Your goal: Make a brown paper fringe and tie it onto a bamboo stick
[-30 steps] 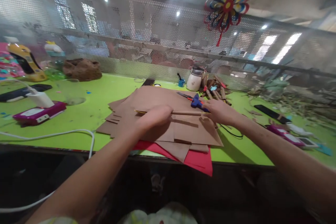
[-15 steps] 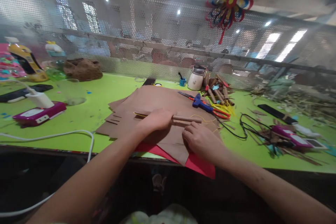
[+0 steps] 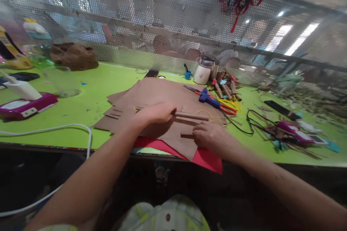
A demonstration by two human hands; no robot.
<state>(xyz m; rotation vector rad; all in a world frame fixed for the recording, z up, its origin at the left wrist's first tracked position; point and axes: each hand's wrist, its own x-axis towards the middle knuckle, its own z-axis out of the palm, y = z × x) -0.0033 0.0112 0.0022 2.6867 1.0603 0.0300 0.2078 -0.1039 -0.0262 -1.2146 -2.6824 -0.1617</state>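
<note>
My left hand point(image 3: 159, 112) lies over a thin rolled brown paper tube point(image 3: 193, 116), its fingers closed round it; the tube's right end sticks out. My right hand point(image 3: 206, 133) is just below that end, fingers curled, with a short brown paper strip point(image 3: 187, 135) showing at its left side. Beneath both hands are stacked brown paper sheets point(image 3: 162, 90), with small slits at the left edge. Red paper point(image 3: 208, 159) juts out under the near side. A loose yellow thread point(image 3: 202, 112) runs across the sheets by the tube.
Scissors with orange handles point(image 3: 227, 109) and a blue-handled tool point(image 3: 207, 97) lie on the sheets' right side. Behind are a lidded jar point(image 3: 203, 72) and several brown paper rolls point(image 3: 226, 88). A clear cup point(image 3: 66, 83), a purple device point(image 3: 28, 106) and a white cable point(image 3: 76, 126) are left.
My right hand has shifted slightly, and a short brown strip now shows beside its fingers. My left hand stays on the tube. The view has tilted downward.
</note>
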